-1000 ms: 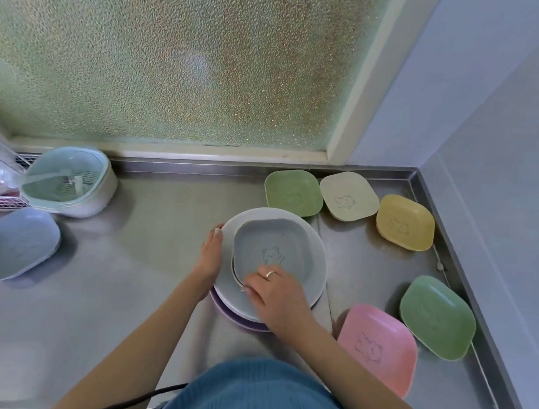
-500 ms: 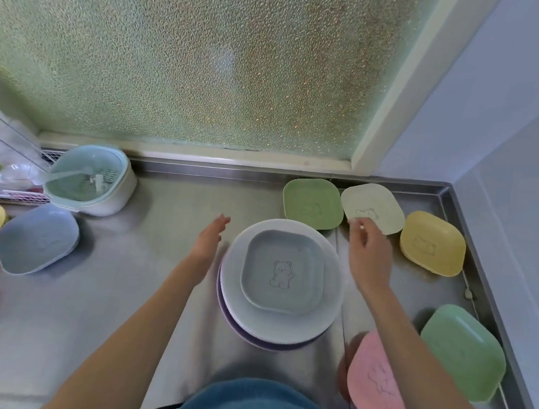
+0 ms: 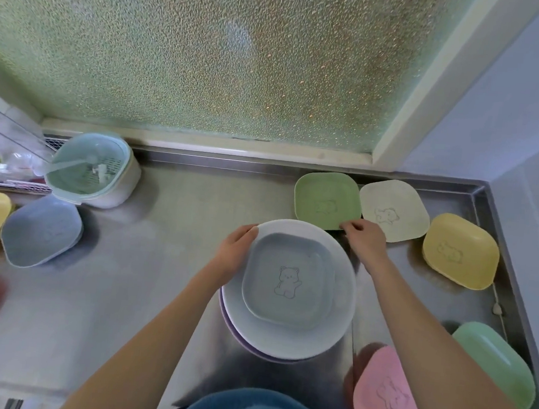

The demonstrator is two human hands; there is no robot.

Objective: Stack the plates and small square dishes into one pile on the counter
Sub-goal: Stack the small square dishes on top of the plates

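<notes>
- A steel tabletop in a corner under a frosted window, seen from above by the person working at it.
- In the middle stands the pile: a grey-blue square dish with a bear drawing sits inside a white round plate, which rests on a purple plate showing only as a thin edge below.
- Loose square dishes lie around it: a green dish and a cream dish at the far side, a yellow dish to the right, a second green dish and a pink dish near right, and a blue dish far off to the left.
- The left hand rests on the pile's far-left rim, fingers loosely bent over the white plate's edge, steadying it rather than lifting.
- The right hand reaches past the pile with the arm stretched forward; its fingers curl onto the near right corner of the far green dish, pinching that rim.
- The dishes look like light, stiff plastic with smooth, likely slippery surfaces and little risk of breaking.
- A raised corner rim seems the best place to grip, thumb on top and fingers underneath.
- Set square-on, the green dish should nest in the grey-blue one; set crooked, it may rock.
</notes>
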